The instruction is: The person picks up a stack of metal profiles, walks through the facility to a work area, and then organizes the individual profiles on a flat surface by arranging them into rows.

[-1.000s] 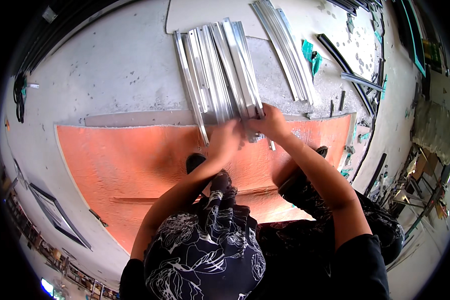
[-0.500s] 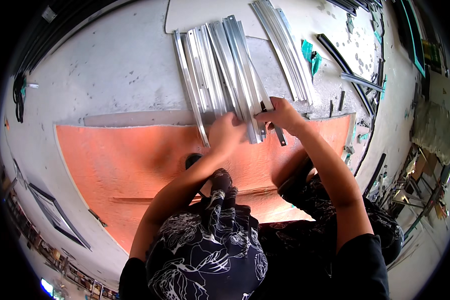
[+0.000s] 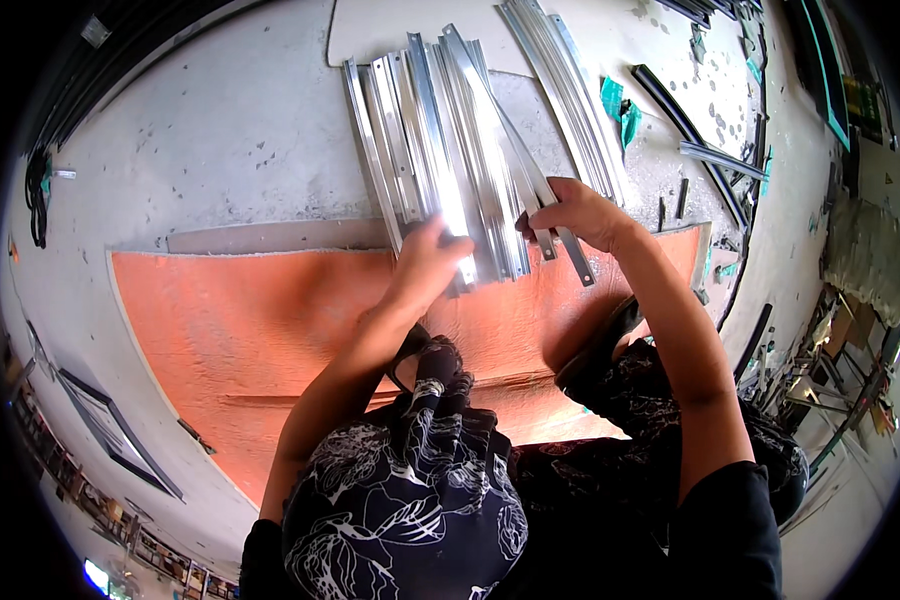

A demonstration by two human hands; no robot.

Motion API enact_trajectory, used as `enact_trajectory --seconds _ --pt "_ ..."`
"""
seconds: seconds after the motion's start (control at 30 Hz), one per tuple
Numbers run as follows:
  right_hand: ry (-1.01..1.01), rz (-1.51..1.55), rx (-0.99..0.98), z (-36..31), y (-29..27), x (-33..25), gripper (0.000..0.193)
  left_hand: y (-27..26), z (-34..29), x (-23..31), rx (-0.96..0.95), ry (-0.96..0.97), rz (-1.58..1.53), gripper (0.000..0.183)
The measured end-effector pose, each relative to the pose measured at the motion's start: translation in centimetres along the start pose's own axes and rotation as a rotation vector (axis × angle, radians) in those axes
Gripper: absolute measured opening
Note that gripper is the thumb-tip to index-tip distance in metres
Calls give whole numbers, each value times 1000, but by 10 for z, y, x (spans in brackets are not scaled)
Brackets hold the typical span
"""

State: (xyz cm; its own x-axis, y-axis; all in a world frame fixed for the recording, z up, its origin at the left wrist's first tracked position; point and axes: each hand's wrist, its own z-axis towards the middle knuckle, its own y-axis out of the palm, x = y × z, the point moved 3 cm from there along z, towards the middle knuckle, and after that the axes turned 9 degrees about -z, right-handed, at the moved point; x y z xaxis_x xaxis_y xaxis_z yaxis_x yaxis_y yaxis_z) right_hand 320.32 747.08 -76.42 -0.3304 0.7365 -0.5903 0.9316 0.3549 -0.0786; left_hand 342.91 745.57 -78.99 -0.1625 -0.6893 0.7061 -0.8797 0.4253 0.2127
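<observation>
Several long silvery metal strips [image 3: 482, 170] with small holes at their ends lie side by side in a bundle, their near ends over an orange mat [image 3: 260, 310]. My right hand [image 3: 580, 215] is closed on the near part of a metal strip [image 3: 573, 250] at the bundle's right side, and that strip slants across the others. My left hand [image 3: 430, 262] lies on the near ends of strips left of the middle, its fingers curled around their edge. Its fingertips are partly hidden and slightly blurred.
A second bundle of metal strips [image 3: 565, 100] lies farther right on the grey floor. Beyond it are green tape scraps [image 3: 620, 112], a black bar [image 3: 685, 135] and a short grey profile [image 3: 722, 159]. A dark frame [image 3: 120, 430] lies at the left. My knees [image 3: 410, 490] are close below.
My left hand has shifted left along the strip ends. My right hand has moved slightly right and away, swinging the slanted strip's near end rightward and apart from the bundle.
</observation>
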Motion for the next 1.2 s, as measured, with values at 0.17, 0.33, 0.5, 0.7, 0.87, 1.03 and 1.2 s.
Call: enact_trajectory --seconds 0.17,0.33,0.5,0.7,0.87,1.03,1.2 --pt "-42 344 66 5 21 -3 38 17 -11 15 23 169 194 29" --pt "-156 149 351 17 45 -13 32 50 -23 19 -82 416 707 28" --pt "-180 27 696 8 -9 11 32 36 -8 22 -117 553 890 23" --pt "85 -864 1054 -3 -85 45 48 45 -2 13 -255 1042 1190 11" --pt "157 -882 945 -8 -89 51 47 45 5 12 -324 1007 1172 11" --pt "-311 -859 1000 -21 -45 7 33 30 -2 16 -319 1028 1063 14" --pt "-148 214 273 -7 19 -1 35 29 -14 35 -252 1088 1031 17"
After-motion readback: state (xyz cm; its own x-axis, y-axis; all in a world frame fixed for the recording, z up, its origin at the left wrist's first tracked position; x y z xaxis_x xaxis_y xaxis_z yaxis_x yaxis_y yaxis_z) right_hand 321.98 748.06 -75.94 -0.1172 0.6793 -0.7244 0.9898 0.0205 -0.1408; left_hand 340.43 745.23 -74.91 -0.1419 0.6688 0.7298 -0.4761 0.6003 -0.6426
